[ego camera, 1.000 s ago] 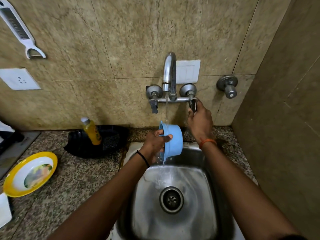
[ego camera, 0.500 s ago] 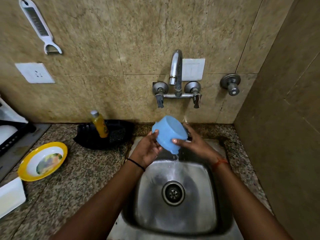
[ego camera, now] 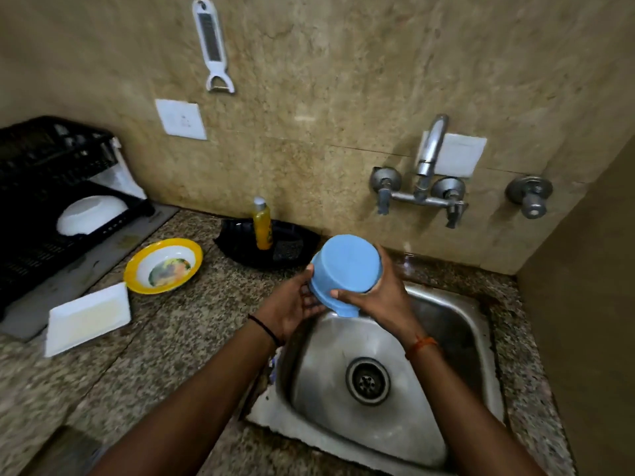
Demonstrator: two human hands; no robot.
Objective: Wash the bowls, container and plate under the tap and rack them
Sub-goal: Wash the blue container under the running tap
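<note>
While both hands hold it above the sink's (ego camera: 457, 304) back-left corner, the blue bowl (ego camera: 345, 269) tilts base-up: left hand (ego camera: 293, 304) cups the lower rim, right hand (ego camera: 378, 297) wraps the far side, thumb across. Dripping? Too blurred to tell. A white bowl (ego camera: 91, 214) sits racked in the black rack (ego camera: 31, 173).

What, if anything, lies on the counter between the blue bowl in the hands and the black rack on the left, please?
The yellow-rimmed plate and white container lie on the counter between the blue bowl and the black rack. Carried above them, the bowl meets nothing visible.
</note>
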